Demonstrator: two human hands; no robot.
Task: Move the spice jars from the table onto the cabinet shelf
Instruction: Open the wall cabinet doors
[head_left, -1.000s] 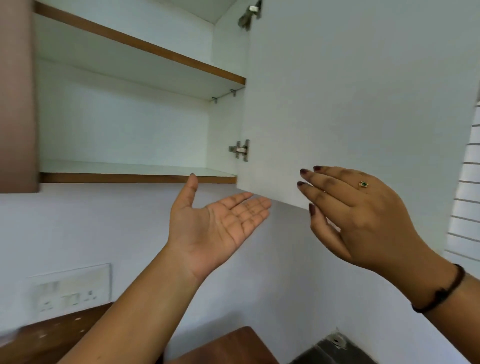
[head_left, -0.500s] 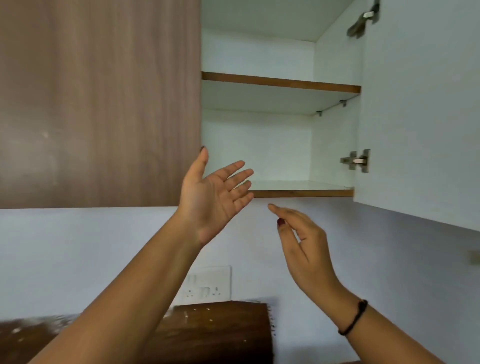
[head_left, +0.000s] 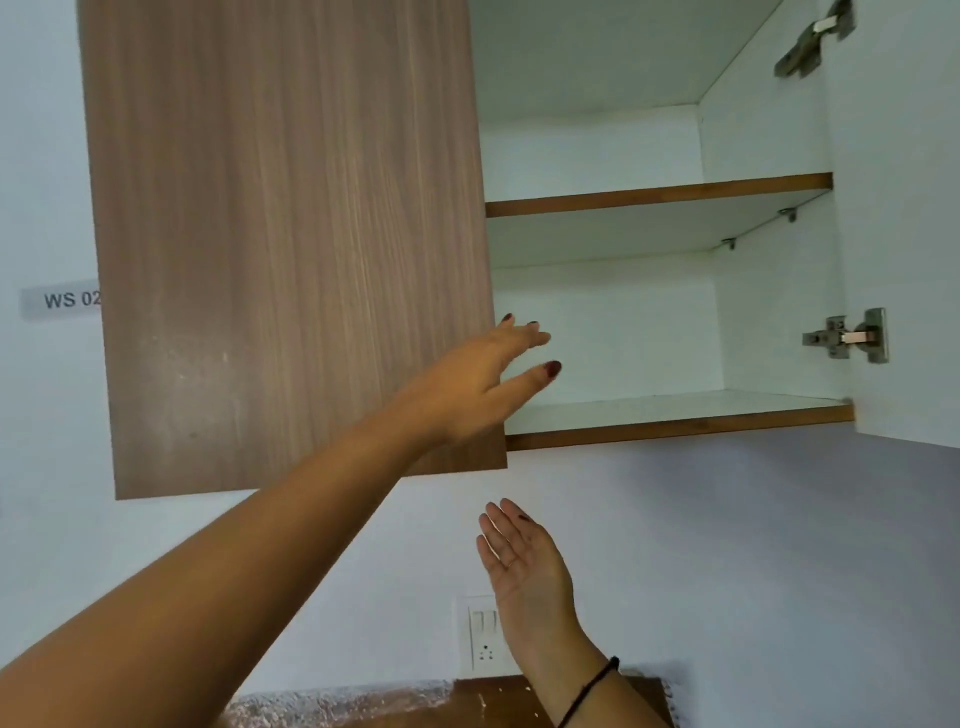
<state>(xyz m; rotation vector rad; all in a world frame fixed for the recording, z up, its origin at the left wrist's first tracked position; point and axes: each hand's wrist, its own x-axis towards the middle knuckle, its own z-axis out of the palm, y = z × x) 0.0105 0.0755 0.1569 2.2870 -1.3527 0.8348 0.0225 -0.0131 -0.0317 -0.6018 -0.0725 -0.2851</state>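
Currently, the left hand (head_left: 478, 384) is raised in front of the right edge of the closed brown wood-grain cabinet door (head_left: 291, 249). Its fingers are extended and grasp nothing; contact with the door edge cannot be confirmed. The right hand (head_left: 519, 561) is lower, below the cabinet, palm exposed and fingers straight, also holding nothing. A black band (head_left: 592, 686) circles its wrist. The right cabinet compartment stands open: the white lower cabinet shelf with a brown front edge (head_left: 675, 415) is just right of the left hand, and a matching upper shelf (head_left: 660, 195) is above it. The white open door (head_left: 909, 208) carries a metal hinge (head_left: 847, 338). The spice jars are out of view. A white wall socket plate (head_left: 483, 639) sits above the brown table surface (head_left: 467, 701).
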